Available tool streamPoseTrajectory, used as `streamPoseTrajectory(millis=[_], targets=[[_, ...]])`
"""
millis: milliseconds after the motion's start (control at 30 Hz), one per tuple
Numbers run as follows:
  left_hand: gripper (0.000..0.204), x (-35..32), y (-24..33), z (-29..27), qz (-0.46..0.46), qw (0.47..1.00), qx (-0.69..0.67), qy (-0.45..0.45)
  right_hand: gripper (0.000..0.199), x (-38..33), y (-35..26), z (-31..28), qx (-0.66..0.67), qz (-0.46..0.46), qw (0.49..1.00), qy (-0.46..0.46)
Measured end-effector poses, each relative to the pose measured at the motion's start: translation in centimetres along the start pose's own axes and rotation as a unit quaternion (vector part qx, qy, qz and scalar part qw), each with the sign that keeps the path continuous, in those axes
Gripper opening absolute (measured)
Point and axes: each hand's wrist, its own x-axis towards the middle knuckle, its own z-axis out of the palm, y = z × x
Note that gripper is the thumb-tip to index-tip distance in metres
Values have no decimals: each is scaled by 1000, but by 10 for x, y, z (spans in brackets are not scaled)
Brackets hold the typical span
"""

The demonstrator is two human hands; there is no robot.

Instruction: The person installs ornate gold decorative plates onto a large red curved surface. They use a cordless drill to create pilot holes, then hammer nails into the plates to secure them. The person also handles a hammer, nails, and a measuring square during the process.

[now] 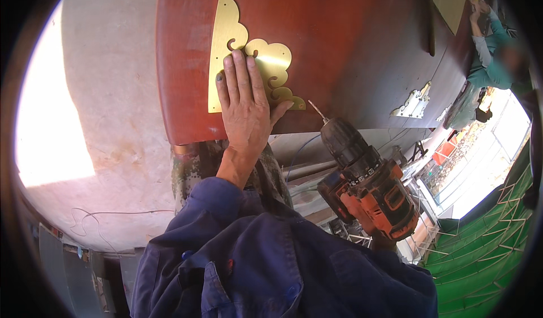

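Red panelling (pixel 339 46) bore a golden plate (pixel 224 29) beneath my thumb-splayed left hand (pixel 247 113); my right hand (pixel 383 241) held a drill (pixel 370 185), fingers hidden.

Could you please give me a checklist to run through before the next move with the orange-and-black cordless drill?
1. Left hand flat on the gold-coloured, scalloped metal plate: ok.
2. Plate lying against the glossy reddish-brown panel: ok.
3. Slim metal bit protruding from the round black chuck: ok.
4. Left thumb clear of the bit: ok, though its tip looks close.
5. Right hand holding the drill: ok, though mostly hidden.
6. Small round holes in the plate filled: cannot tell, too small.
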Motion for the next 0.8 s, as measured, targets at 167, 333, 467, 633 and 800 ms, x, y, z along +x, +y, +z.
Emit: streamPoseTrajectory(millis=[167,333,467,633,800], targets=[[115,4,-1,2,9,998,-53,-22,33,22,-33,-24,-165,-168,971,49],[112,2,-2,7,-2,997,-68,-22,27,97,-69,-35,-200,-336,918,67],[109,4,0,3,-10,997,-77,-27,28,147,-94,-22,-37,-270,957,100],[109,5,0,3,-11,997,-70,-36,28,161,-104,-26,-87,-245,964,62],[109,5,0,6,-9,997,-65,-29,30,171,-86,-40,-374,-449,810,46]])
